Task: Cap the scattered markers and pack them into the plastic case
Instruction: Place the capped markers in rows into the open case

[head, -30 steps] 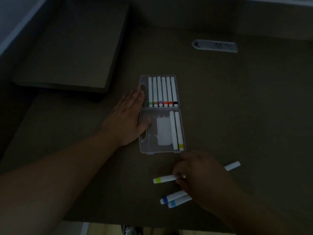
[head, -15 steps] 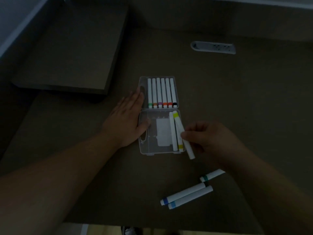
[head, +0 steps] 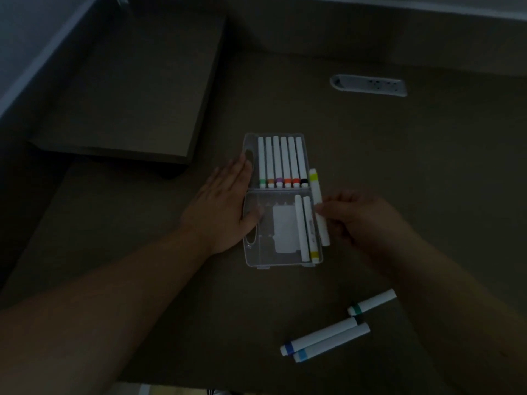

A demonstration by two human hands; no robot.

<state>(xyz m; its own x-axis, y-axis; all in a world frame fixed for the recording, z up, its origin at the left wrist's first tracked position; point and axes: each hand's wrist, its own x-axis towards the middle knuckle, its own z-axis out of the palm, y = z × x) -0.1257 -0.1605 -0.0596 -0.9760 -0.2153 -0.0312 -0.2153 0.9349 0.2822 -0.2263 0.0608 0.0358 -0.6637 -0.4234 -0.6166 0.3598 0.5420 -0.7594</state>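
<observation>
Markers (head: 279,162) in the far half of the plastic case (head: 281,259): six, side by side, colour bands toward the wearer. Two more (head: 302,228) in the near half, hard against its right wall, parallel to the rest.

Lime marker (head: 318,201) pinched at mid-barrel in the right hand (head: 356,218), fingers closed on it. Long axis nearly along the case, band end away, slightly tilted. Just over the right wall of the near half, beside the two already laid, so needing only a short shift left and down, by judgement. Free slots all to the left of that pair.

Left hand (head: 221,206) flat, fingers spread, gripping nothing, pressed on the case's left edge, thumb inside the near half; seemingly steadying it.

Three loose markers (head: 325,339) on the table (head: 427,166) near the right forearm, capped as far as visible, right hand nearer.

Dim room. Dark matte tabletop, raised shelf (head: 128,95) at far left, socket strip (head: 369,85) set in at far right.
</observation>
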